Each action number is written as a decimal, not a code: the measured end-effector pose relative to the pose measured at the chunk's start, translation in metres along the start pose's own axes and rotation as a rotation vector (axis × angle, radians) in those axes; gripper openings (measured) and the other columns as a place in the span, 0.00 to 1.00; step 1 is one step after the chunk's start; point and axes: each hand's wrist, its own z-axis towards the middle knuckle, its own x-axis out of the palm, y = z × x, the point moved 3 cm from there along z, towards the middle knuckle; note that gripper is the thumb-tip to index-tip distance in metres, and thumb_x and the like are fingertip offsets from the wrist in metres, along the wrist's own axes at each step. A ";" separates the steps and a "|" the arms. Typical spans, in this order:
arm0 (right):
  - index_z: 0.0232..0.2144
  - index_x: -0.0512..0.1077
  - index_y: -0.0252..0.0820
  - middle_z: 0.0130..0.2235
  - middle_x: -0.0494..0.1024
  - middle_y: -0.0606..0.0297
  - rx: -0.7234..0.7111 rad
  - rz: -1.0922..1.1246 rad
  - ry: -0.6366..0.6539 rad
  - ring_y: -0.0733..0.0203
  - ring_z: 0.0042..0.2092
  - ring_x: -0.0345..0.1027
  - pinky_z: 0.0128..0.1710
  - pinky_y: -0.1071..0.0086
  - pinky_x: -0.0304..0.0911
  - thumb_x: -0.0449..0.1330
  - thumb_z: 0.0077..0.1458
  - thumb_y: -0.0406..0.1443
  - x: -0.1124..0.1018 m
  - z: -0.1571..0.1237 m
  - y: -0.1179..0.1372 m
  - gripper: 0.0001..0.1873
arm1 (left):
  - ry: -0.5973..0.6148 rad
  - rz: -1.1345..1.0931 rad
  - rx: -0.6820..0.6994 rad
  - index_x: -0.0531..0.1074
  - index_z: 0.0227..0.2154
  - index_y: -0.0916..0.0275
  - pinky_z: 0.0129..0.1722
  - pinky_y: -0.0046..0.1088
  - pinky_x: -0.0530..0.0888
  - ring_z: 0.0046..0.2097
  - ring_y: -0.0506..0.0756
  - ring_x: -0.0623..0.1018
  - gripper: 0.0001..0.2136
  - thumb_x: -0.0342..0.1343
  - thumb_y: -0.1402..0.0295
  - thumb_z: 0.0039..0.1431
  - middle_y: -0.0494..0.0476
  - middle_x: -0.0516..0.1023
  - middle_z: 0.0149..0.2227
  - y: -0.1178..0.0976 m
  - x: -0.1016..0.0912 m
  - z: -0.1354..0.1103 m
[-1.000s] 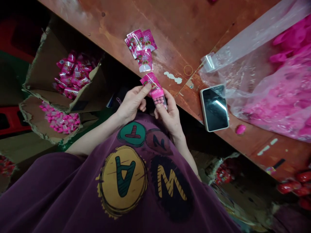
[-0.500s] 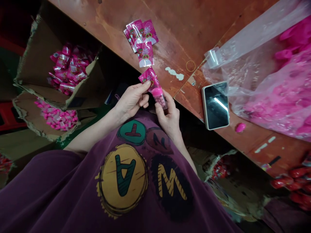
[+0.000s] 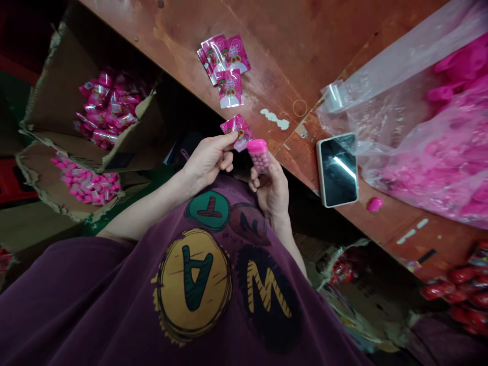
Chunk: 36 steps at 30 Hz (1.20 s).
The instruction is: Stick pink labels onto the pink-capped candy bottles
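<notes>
1. Head view: the person's hands are apart, each clamped on one thing. The left hand (image 3: 208, 160) pinches a printed pink wrapper (image 3: 231, 123) between thumb and forefinger; the right hand (image 3: 273, 189) grips a small clear jar (image 3: 260, 160) filled with pink balls.
2. The wrapper and jar are held in front of the body, near the edge of the surface (image 3: 282, 61). The jar's pink lid (image 3: 256, 146) is just beside the wrapper's lower corner; whether they touch cannot be told.
3. The right hand's hold, low on the jar, seems sound: the lid and upper wall are free of fingers. A steady, moderate grip should suit the smooth wall.
4. The wrapper looks thin and glossy, so a light pinch near its edge would likely crease it least. Whether it has an open mouth cannot be made out.
5. Small, slow wrist turns would probably suit both things best, with the jar's lid end left clear.
6. More wrappers (image 3: 237, 51) lie overlapping on the surface, beyond the hands; lifting them singly would call for care. The phone (image 3: 338, 170) is well apart, to the right.
</notes>
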 end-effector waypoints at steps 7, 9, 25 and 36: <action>0.58 0.80 0.50 0.38 0.75 0.63 -0.562 -0.685 -0.243 0.63 0.37 0.70 0.36 0.68 0.72 0.62 0.69 0.45 -0.013 -0.009 0.017 0.19 | 0.019 -0.142 -0.092 0.71 0.31 0.63 0.17 0.21 0.63 0.14 0.41 0.60 0.10 0.61 0.68 0.70 0.45 0.74 0.25 0.003 0.013 0.006; 0.59 0.80 0.48 0.38 0.73 0.63 -0.727 -0.852 -0.256 0.64 0.37 0.70 0.37 0.68 0.72 0.62 0.69 0.40 -0.010 -0.012 0.021 0.18 | 0.014 -0.176 -0.113 0.71 0.32 0.63 0.17 0.21 0.62 0.14 0.42 0.60 0.10 0.60 0.69 0.71 0.44 0.72 0.24 0.003 0.017 0.006; 0.60 0.78 0.45 0.37 0.71 0.62 -1.004 -1.210 -0.280 0.64 0.34 0.68 0.31 0.69 0.71 0.61 0.70 0.39 -0.002 -0.019 0.007 0.18 | 0.043 -0.086 -0.115 0.72 0.31 0.63 0.19 0.19 0.65 0.15 0.42 0.61 0.16 0.63 0.58 0.71 0.45 0.72 0.22 0.010 0.020 0.002; 0.63 0.70 0.49 0.45 0.78 0.59 -0.789 -0.858 -0.104 0.59 0.43 0.75 0.43 0.62 0.79 0.60 0.70 0.40 0.000 -0.010 -0.003 0.21 | 0.238 0.027 -0.046 0.80 0.33 0.69 0.20 0.19 0.63 0.17 0.40 0.60 0.14 0.66 0.61 0.69 0.52 0.77 0.25 0.017 0.016 0.006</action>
